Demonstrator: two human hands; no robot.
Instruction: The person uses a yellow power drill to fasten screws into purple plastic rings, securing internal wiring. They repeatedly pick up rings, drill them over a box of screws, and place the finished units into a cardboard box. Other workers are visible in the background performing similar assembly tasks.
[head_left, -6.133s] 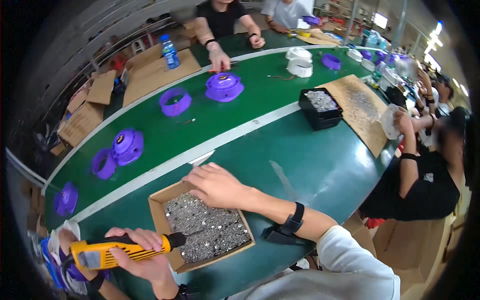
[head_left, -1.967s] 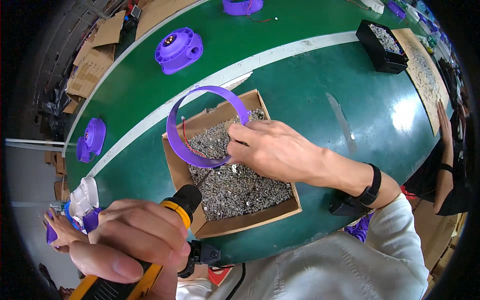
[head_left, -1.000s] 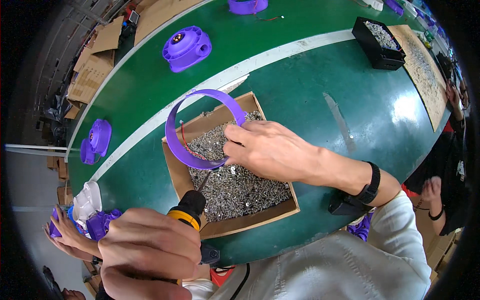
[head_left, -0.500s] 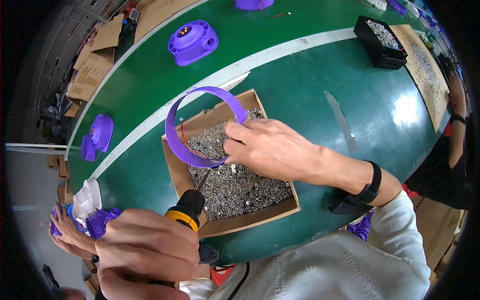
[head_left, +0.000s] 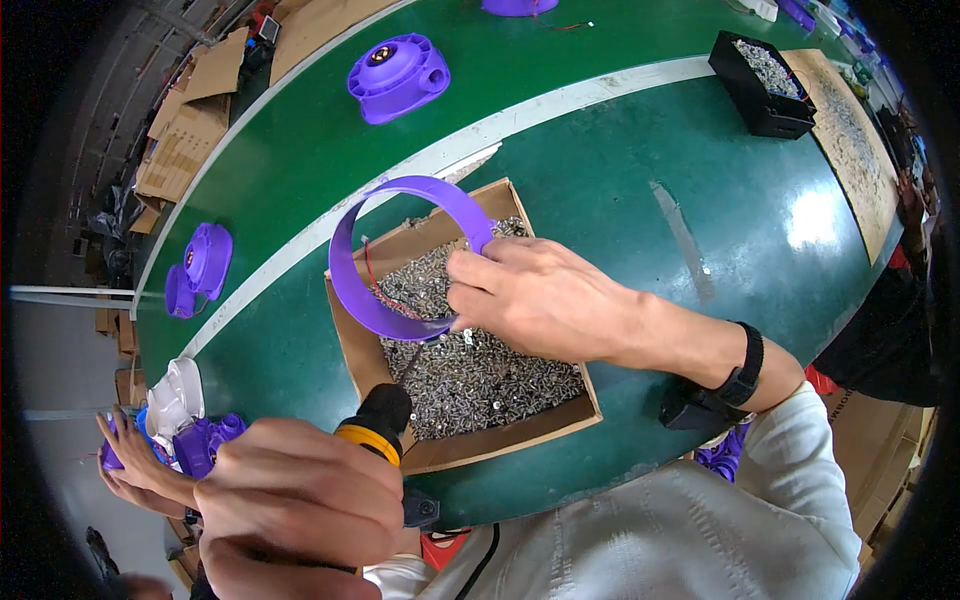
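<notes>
My right hand pinches the right side of a purple plastic ring, holding it tilted above a cardboard box full of small metal screws. Thin red wires show inside the ring. My left hand is wrapped round a black and yellow power screwdriver. Its thin bit points up toward the ring's lower rim, near a small dark spot there; whether the tip touches cannot be made out. The grip of the tool is mostly hidden by my fingers.
On the green conveyor belt beyond the white rail stand purple housings. A black bin of screws sits at the far right beside a worn board. At the left, another person's hands are by white and purple parts.
The purple housings on the belt have shifted slightly to the right and away. My hands, the ring and the screwdriver have hardly moved. The person at the right edge has moved an arm.
</notes>
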